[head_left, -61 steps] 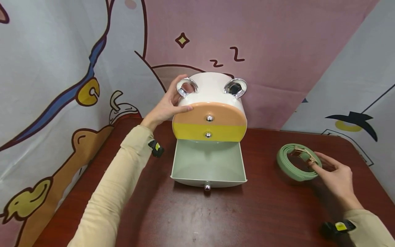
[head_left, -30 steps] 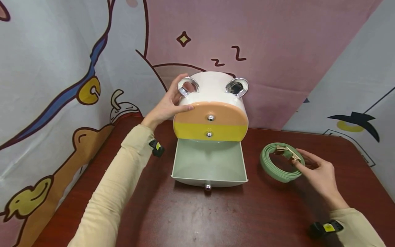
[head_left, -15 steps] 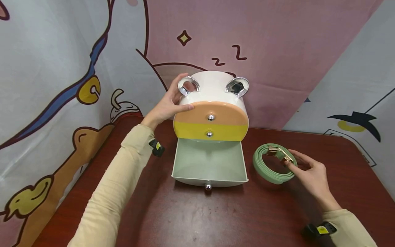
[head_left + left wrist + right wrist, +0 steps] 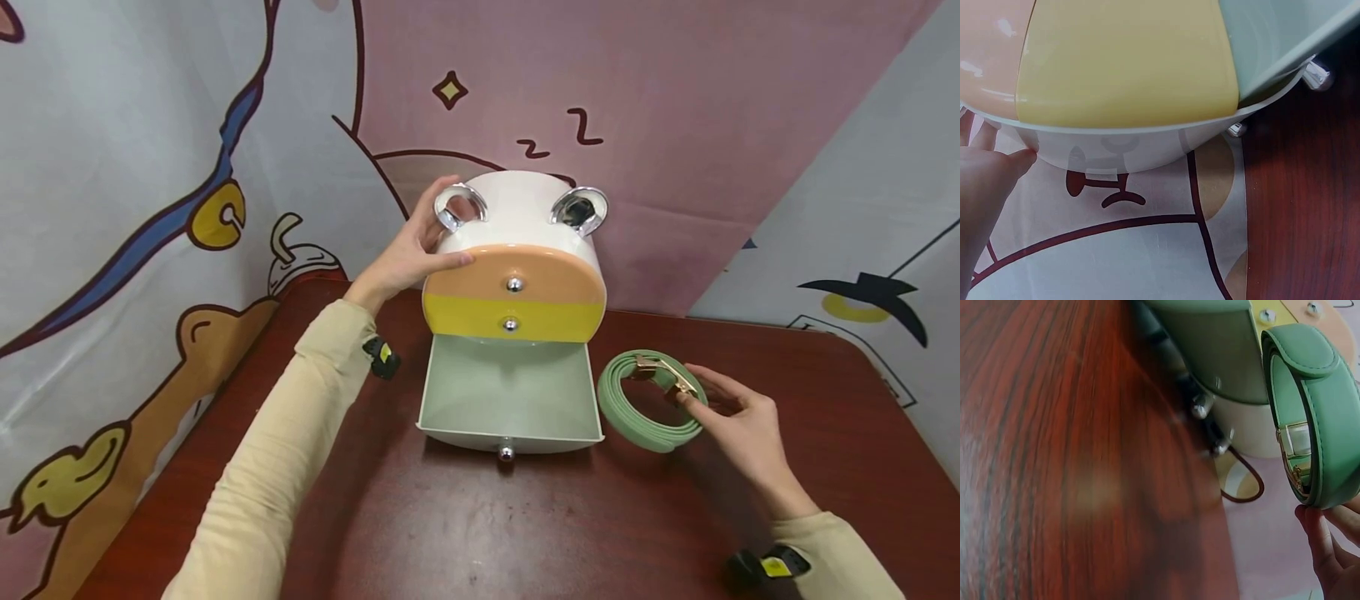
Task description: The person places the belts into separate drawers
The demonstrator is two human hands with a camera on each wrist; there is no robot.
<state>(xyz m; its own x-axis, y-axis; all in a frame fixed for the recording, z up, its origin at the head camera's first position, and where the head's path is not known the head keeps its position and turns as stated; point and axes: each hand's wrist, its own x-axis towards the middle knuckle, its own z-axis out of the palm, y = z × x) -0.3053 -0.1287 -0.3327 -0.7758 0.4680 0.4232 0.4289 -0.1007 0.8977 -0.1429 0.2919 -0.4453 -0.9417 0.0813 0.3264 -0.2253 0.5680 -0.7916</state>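
Note:
A white drawer box [image 4: 517, 200] with two silver ring-shaped ears stands at the middle of the table. Its orange drawer [image 4: 480, 283] and yellow drawer [image 4: 547, 317] are closed, while the pale green bottom drawer [image 4: 510, 387] is pulled out and holds nothing visible. My left hand [image 4: 408, 250] rests on the box's upper left side, thumb at the orange front's edge, other fingers partly behind the ear. Beside the drawer's right edge, my right hand [image 4: 746, 429] pinches a coiled green belt [image 4: 618, 400] near its gold buckle [image 4: 660, 371]. In the right wrist view the belt [image 4: 1335, 425] appears above the table.
The dark red-brown wooden table [image 4: 450, 533] runs under everything. A printed cloth [image 4: 660, 108] with cartoon figures hangs behind it and on both sides. The pulled-out drawer's silver knob [image 4: 506, 452] sticks out toward me.
My right hand has carried the coiled belt leftward, from the table's right part to beside the open drawer. The left hand and the box stay in place.

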